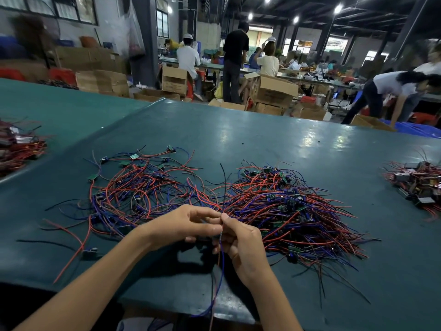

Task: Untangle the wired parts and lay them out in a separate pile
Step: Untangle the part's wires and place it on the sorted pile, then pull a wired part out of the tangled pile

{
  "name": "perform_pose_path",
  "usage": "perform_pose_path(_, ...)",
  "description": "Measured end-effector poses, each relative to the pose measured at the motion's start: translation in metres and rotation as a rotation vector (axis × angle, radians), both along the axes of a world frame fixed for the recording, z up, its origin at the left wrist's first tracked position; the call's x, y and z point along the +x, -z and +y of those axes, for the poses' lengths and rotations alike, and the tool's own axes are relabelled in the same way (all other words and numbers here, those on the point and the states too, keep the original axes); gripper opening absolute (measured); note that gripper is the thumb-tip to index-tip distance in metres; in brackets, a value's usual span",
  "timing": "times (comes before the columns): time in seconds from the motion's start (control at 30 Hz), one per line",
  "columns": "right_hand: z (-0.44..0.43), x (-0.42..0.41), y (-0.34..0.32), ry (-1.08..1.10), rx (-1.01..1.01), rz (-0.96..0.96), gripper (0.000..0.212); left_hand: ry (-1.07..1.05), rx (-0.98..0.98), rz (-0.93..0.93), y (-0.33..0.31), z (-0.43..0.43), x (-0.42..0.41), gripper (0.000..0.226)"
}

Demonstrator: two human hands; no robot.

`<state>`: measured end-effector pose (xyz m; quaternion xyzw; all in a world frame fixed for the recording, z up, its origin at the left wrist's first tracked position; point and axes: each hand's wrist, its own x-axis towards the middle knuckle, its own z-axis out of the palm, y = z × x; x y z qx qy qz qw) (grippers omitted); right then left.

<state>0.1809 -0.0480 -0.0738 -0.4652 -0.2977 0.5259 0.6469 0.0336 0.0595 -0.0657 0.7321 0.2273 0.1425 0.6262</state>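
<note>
Blue-wired part [221, 271], pinched by your left hand [191, 225] and right hand [242, 244] near the tangled heap [291, 211]: draw it out slowly, then lay it on the left pile [138, 185].

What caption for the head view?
Left hand and right hand pinch one wired part over the table, between a spread pile and a tangled pile.

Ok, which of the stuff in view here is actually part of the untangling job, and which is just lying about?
Part of the job: left hand, right hand, the wired part both pinch, dense tangle, looser spread pile.

Lying about: far-left heap, far-right heap, cardboard boxes behind the table.
</note>
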Motion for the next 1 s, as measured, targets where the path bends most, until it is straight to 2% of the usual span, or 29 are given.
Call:
perform_pose_path(0.1, 0.001, 0.001, 0.001, -0.011, -0.001, -0.004, 0.030, -0.001, 0.037, -0.077, 0.005, -0.005, 0.001, 0.046)
perform_pose_path(0.23, 0.002, 0.004, 0.004, -0.075, 0.012, 0.035, 0.028, -0.215, 0.084, -0.201, 0.015, -0.012, 0.001, 0.039)
perform_pose_path(0.37, 0.000, 0.005, 0.007, -0.198, 0.078, 0.019, 0.026, -0.287, 0.053, -0.296, 0.017, -0.017, 0.001, 0.042)
perform_pose_path(0.43, -0.001, 0.004, 0.008, -0.251, 0.100, -0.025, 0.033, -0.320, 0.040, -0.318, 0.017, -0.018, 0.001, 0.034)
perform_pose_path(0.57, -0.002, 0.003, 0.011, -0.216, 0.097, -0.140, 0.021, -0.400, -0.039, -0.367, 0.018, -0.013, 0.001, 0.017)
perform_pose_path(0.63, -0.002, 0.001, 0.013, -0.172, 0.084, -0.136, 0.023, -0.445, -0.113, -0.401, 0.019, -0.010, 0.002, 0.022)
perform_pose_path(0.7, -0.003, -0.001, 0.012, -0.139, 0.072, -0.172, 0.020, -0.508, -0.158, -0.396, 0.020, -0.006, 0.003, 0.043)
perform_pose_path(0.77, -0.005, -0.002, 0.011, -0.118, 0.069, -0.217, 0.019, -0.481, -0.175, -0.384, 0.021, -0.005, 0.002, 0.056)
perform_pose_path(0.87, -0.007, -0.003, 0.009, -0.076, 0.060, -0.236, 0.019, -0.317, -0.161, -0.350, 0.020, -0.008, -0.002, 0.058)
perform_pose_path(1.0, -0.008, -0.003, 0.007, -0.086, 0.072, -0.263, 0.022, -0.353, -0.188, -0.315, 0.019, -0.008, -0.001, 0.047)
